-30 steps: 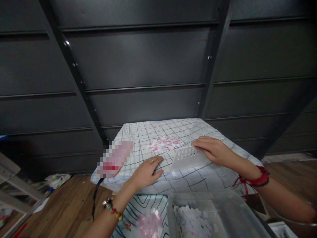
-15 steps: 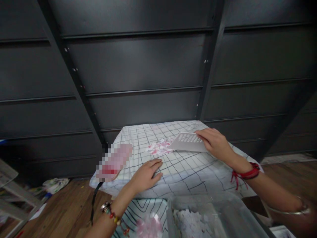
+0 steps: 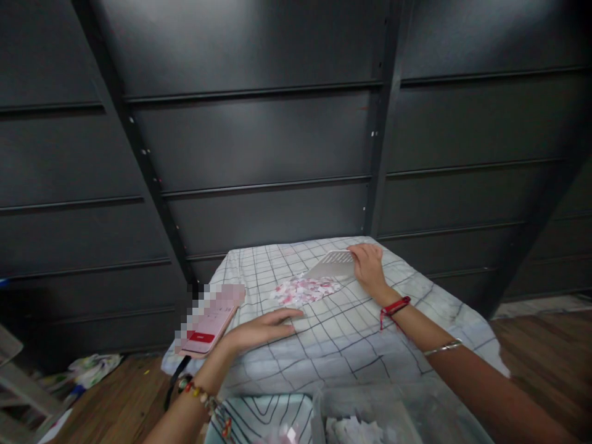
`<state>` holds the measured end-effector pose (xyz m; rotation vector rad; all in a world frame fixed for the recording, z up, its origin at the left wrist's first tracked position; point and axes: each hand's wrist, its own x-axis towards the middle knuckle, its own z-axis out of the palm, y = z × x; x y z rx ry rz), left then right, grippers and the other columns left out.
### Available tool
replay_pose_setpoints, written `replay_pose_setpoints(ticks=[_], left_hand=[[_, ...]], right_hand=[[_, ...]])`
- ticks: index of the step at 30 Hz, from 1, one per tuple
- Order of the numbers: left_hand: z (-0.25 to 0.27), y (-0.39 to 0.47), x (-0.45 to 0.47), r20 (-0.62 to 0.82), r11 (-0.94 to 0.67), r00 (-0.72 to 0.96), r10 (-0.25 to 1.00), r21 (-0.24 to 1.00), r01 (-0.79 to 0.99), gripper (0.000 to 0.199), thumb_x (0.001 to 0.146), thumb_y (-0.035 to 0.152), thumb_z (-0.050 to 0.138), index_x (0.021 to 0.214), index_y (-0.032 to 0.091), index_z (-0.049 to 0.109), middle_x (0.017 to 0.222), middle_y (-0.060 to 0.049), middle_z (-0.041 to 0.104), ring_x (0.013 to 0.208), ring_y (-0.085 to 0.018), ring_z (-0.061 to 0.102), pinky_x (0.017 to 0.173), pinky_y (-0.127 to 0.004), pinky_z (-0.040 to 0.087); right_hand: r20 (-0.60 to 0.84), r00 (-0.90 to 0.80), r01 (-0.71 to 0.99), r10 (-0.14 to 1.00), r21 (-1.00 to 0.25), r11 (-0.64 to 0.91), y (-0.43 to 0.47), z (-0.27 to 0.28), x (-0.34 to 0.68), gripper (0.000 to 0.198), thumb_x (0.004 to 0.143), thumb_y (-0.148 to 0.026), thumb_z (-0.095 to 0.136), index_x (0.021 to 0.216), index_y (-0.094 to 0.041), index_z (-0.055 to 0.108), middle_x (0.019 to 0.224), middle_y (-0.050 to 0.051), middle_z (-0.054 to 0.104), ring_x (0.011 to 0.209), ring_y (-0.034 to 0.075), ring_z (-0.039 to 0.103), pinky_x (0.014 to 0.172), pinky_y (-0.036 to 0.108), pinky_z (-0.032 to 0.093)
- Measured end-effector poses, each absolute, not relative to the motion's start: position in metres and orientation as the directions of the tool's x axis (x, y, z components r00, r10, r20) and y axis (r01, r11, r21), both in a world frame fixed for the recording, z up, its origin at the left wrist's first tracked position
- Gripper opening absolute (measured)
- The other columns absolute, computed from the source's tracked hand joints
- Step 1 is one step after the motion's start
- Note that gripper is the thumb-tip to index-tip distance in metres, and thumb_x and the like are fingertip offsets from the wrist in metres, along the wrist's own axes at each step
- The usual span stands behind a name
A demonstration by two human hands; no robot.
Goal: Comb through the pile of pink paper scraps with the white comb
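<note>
My right hand [image 3: 369,269] grips the top right edge of a pale, flat plastic piece with slots [image 3: 332,265], which looks like a slotted scraper or scoop. It is tilted, and its lower edge reaches the far side of a pile of small pink and white paper-like bits [image 3: 305,290]. My left hand [image 3: 263,327] is open and holds nothing, its fingers stretched toward the right, just on the near side of the pile. Under all this is a white cloth with a dark grid [image 3: 324,345], spread over a table.
A phone [image 3: 210,324] in a pink case lies at the cloth's left edge. Along the near edge stand a striped tray [image 3: 259,410] holding pink bits and a clear plastic box [image 3: 416,407] with white bits [image 3: 354,430]. A dark panelled wall [image 3: 259,142] rises behind.
My right hand has moved left with the slotted piece, now steeper over the pile's far side. My left hand has shifted slightly left and turned sideways. The camera view has shifted too.
</note>
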<state>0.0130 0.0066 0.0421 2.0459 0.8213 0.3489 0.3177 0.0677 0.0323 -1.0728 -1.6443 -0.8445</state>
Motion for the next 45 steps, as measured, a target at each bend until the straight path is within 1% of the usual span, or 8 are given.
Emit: replay_pose_setpoints(ticks=[4, 7, 9, 14, 19, 26, 37, 45], left_hand=[[0.048, 0.015, 0.007, -0.037, -0.247, 0.71, 0.704, 0.924, 0.292, 0.036, 0.081, 0.031, 0.054, 0.117, 0.026, 0.054, 0.128, -0.003, 0.051, 0.123, -0.021, 0.04, 0.106, -0.041, 0.027], [0.048, 0.024, 0.008, -0.007, -0.247, 0.712, 0.703, 0.936, 0.253, 0.036, 0.081, 0.031, 0.053, 0.116, 0.022, 0.054, 0.128, -0.005, 0.051, 0.119, -0.021, 0.045, 0.103, -0.039, 0.032], [0.044, 0.036, 0.01, 0.077, -0.302, 0.612, 0.787, 0.913, 0.273, 0.031, 0.082, 0.031, 0.051, 0.111, 0.021, 0.057, 0.125, -0.006, 0.053, 0.117, -0.021, 0.047, 0.101, -0.037, 0.034], [0.017, 0.074, 0.014, 0.368, -0.437, 0.235, 0.899, 0.764, 0.474, 0.028, 0.082, 0.024, 0.045, 0.106, 0.015, 0.058, 0.118, -0.011, 0.056, 0.112, -0.022, 0.049, 0.097, -0.038, 0.038], [-0.006, 0.088, 0.018, 0.546, -0.555, 0.237, 0.803, 0.544, 0.629, 0.026, 0.08, 0.019, 0.044, 0.101, 0.014, 0.059, 0.107, -0.01, 0.06, 0.105, -0.021, 0.053, 0.096, -0.038, 0.039], [-0.007, 0.084, 0.019, 0.557, -0.608, 0.356, 0.75, 0.371, 0.702, 0.026, 0.08, 0.015, 0.041, 0.1, 0.014, 0.058, 0.106, -0.01, 0.059, 0.103, -0.021, 0.054, 0.095, -0.038, 0.041], [-0.004, 0.079, 0.021, 0.5, -0.585, 0.376, 0.781, 0.372, 0.72, 0.028, 0.077, 0.01, 0.04, 0.099, 0.014, 0.057, 0.105, -0.009, 0.058, 0.102, -0.02, 0.053, 0.095, -0.037, 0.04], [-0.002, 0.077, 0.022, 0.485, -0.591, 0.392, 0.782, 0.376, 0.713, 0.027, 0.078, 0.009, 0.04, 0.097, 0.013, 0.059, 0.101, -0.009, 0.059, 0.099, -0.02, 0.054, 0.093, -0.034, 0.041]], right_hand=[[0.973, -0.095, 0.931, 0.208, 0.014, 0.364, 0.079, 0.018, 0.308, 0.02, 0.083, -0.01, 0.038, 0.091, -0.019, 0.055, 0.079, 0.005, 0.054, 0.078, 0.018, 0.046, 0.073, 0.034, 0.032], [0.971, -0.121, 0.921, 0.207, 0.032, 0.387, 0.081, 0.011, 0.304, 0.02, 0.083, -0.01, 0.039, 0.091, -0.02, 0.055, 0.079, 0.004, 0.054, 0.078, 0.018, 0.047, 0.074, 0.034, 0.032], [0.969, -0.134, 0.915, 0.209, 0.04, 0.401, 0.079, 0.01, 0.304, 0.019, 0.084, -0.011, 0.039, 0.091, -0.02, 0.054, 0.079, 0.004, 0.054, 0.079, 0.018, 0.047, 0.075, 0.035, 0.033], [0.964, -0.149, 0.902, 0.22, 0.041, 0.43, 0.076, 0.009, 0.305, 0.016, 0.085, -0.016, 0.041, 0.098, -0.018, 0.051, 0.084, 0.006, 0.056, 0.081, 0.019, 0.047, 0.075, 0.035, 0.035], [0.965, -0.144, 0.892, 0.221, 0.03, 0.452, 0.077, 0.006, 0.307, 0.016, 0.085, -0.016, 0.041, 0.097, -0.019, 0.052, 0.084, 0.006, 0.054, 0.081, 0.019, 0.047, 0.074, 0.035, 0.037], [0.98, -0.059, 0.908, 0.188, -0.025, 0.418, 0.08, 0.003, 0.309, 0.014, 0.085, -0.016, 0.039, 0.091, -0.02, 0.051, 0.086, 0.006, 0.051, 0.081, 0.019, 0.044, 0.075, 0.036, 0.035], [0.968, -0.063, 0.919, 0.243, -0.038, 0.393, 0.076, 0.004, 0.307, 0.018, 0.084, -0.015, 0.039, 0.094, -0.02, 0.053, 0.084, 0.006, 0.052, 0.083, 0.019, 0.046, 0.077, 0.036, 0.031], [0.974, -0.054, 0.923, 0.218, -0.035, 0.384, 0.074, 0.005, 0.306, 0.014, 0.085, -0.017, 0.039, 0.087, -0.019, 0.053, 0.083, 0.005, 0.052, 0.081, 0.019, 0.046, 0.075, 0.035, 0.031]])
